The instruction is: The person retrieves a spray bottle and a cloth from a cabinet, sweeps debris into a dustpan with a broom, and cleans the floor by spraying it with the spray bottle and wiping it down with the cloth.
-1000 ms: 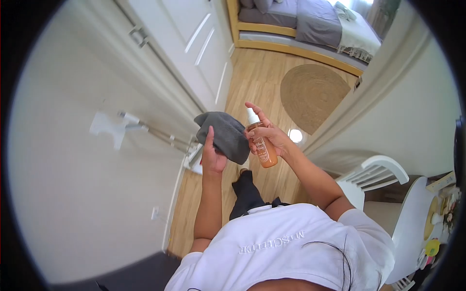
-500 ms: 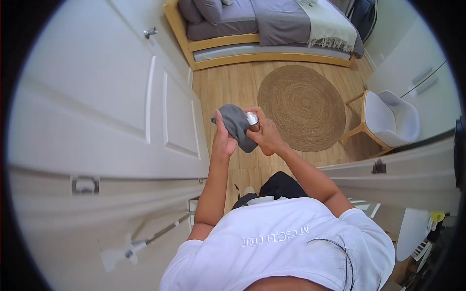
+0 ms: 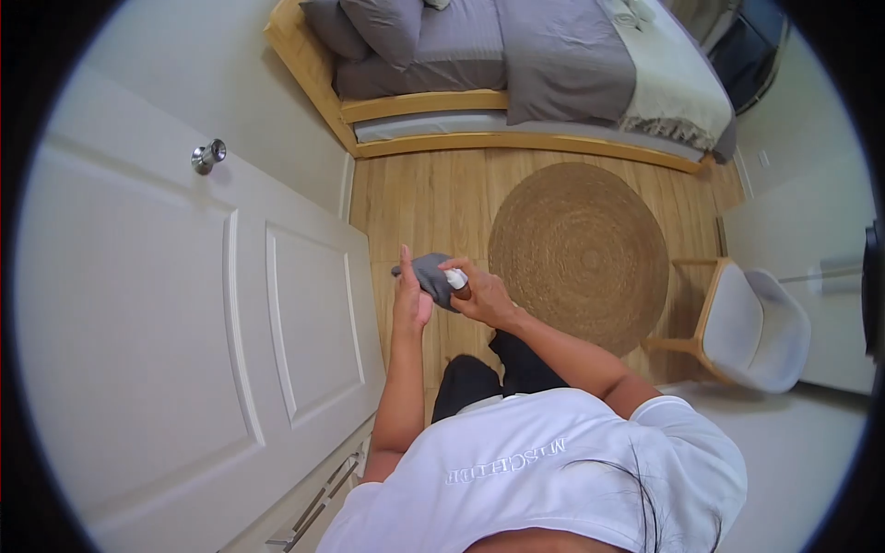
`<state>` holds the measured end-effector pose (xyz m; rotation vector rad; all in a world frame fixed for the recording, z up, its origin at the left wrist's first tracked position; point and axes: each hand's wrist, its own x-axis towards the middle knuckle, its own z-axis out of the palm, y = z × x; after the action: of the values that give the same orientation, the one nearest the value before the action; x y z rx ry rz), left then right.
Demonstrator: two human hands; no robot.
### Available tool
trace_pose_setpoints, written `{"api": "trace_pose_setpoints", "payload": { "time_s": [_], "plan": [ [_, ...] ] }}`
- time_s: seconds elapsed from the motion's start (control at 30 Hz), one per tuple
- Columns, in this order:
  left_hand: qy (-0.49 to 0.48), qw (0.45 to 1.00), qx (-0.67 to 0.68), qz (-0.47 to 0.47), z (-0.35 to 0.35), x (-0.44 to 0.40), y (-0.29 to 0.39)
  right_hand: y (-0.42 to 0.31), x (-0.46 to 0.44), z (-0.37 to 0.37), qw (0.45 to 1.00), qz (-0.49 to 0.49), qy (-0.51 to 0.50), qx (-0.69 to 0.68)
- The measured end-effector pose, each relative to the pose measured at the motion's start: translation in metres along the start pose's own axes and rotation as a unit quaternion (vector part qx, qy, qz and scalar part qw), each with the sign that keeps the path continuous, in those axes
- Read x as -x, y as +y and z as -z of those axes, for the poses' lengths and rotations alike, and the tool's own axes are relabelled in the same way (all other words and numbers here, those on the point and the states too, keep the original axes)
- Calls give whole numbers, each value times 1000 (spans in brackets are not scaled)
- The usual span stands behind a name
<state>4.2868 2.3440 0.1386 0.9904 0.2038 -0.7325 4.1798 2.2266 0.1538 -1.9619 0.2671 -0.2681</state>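
Note:
My left hand holds a crumpled grey cloth, its thumb pointing up along the near side. Part of the fingers is hidden behind the fabric. Wrapped round a small brown bottle with a white and silver top is my right hand. The bottle tilts toward the cloth, its top close against the grey fabric; I cannot tell whether they touch. Both hands are in front of my body, above the wood floor.
A white panel door with a round knob stands close on the left. Ahead is a wooden bed frame with grey bedding. A round woven rug covers the floor to the right, beside a white chair with wooden legs.
The view has moved forward into the room; the door's lower hardware has slid back. Both hands sit lower in view, still holding the cloth and the bottle.

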Motion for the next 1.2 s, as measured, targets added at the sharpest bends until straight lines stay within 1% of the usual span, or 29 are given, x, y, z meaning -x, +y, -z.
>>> {"api": "trace_pose_setpoints", "payload": {
  "time_s": [0.07, 0.1, 0.17, 0.2, 0.27, 0.3, 0.33, 0.37, 0.4, 0.43, 0.47, 0.5, 0.53, 0.57, 0.6, 0.67, 0.7, 0.73, 0.8, 0.83, 0.9, 0.93, 0.97, 1.0, 1.03, 1.07, 1.13, 1.17, 1.2],
  "plan": [
    [-34, 999, 11, -1, -22, -26, 9, 22, -35, 13, 1000, 13, 0, -5],
    [-25, 1000, 16, -5, -28, -44, 10, 23, -52, 22, 1000, 14, -11, -7],
    [-18, 999, 14, -29, -34, -81, 8, 29, -86, 39, 995, -75, -55, -28],
    [-9, 999, 18, -29, -35, -95, 5, 38, -99, 42, 994, -77, -65, -28],
    [-34, 998, 0, -49, -38, -128, 4, 58, -127, 48, 999, 25, -18, 24],
    [-32, 998, 5, -55, -42, -149, 5, 72, -139, 53, 997, -38, -60, -6],
    [-66, 997, 3, -45, -39, -159, 2, 86, -145, 54, 997, -46, -68, -6],
    [-100, 994, 4, -39, -41, -172, -3, 101, -158, 59, 999, -30, -36, -8],
    [-93, 995, 11, -45, -43, -190, -11, 112, -179, 67, 1000, -7, -5, -9],
    [-131, 989, -13, -70, -41, -204, -20, 123, -194, 70, 998, -33, -7, -61],
    [-166, 980, -36, -100, -40, -221, -29, 138, -212, 72, 998, -29, -20, -60],
    [-154, 982, -28, -108, -43, -235, -36, 155, -229, 72, 995, -3, -11, -101],
    [-153, 961, -156, -168, -50, -245, -44, 170, -243, 74, 990, 20, -6, -143],
    [-145, 921, -284, -223, -56, -259, -53, 187, -256, 77, 970, -21, -74, -230],
    [-126, 924, -280, -228, -61, -272, -64, 204, -266, 74, 968, -20, -94, -231],
    [11, 920, -360, -155, -71, -302, -99, 244, -283, 72, 938, 45, -205, -275],
    [65, 945, -291, -131, -61, -323, -126, 259, -301, 80, 923, 131, -276, -232],
    [80, 945, -285, -138, -57, -340, -140, 285, -322, 85, 918, 136, -292, -233],
    [85, 950, -220, -205, -42, -353, -177, 339, -341, 89, 944, -39, -179, -274],
    [90, 962, -177, -189, -34, -361, -199, 368, -345, 85, 941, -43, -195, -273],
    [104, 964, -147, -194, -18, -383, -240, 424, -348, 71, 890, -220, -299, -266],
    [103, 966, -131, -196, -11, -393, -261, 446, -348, 64, 885, -223, -310, -266],
    [144, 958, -139, -205, -2, -410, -292, 469, -349, 55, 895, -210, -345, -189],
    [156, 956, -140, -205, 3, -422, -311, 493, -352, 47, 899, -194, -376, -110],
    [158, 958, -54, -234, 10, -430, -329, 513, -355, 35, 915, -188, -326, -145],
    [157, 951, 32, -265, 21, -439, -343, 533, -361, 25, 929, -170, -295, -144],
    [181, 917, -18, -355, 56, -457, -378, 566, -376, 13, 951, -124, -251, -129],
    [248, 899, -24, -361, 67, -459, -389, 581, -384, 7, 960, -95, -237, -118],
    [312, 877, -31, -364, 77, -456, -399, 593, -390, 1, 958, -94, -245, -116]
  ]
}}
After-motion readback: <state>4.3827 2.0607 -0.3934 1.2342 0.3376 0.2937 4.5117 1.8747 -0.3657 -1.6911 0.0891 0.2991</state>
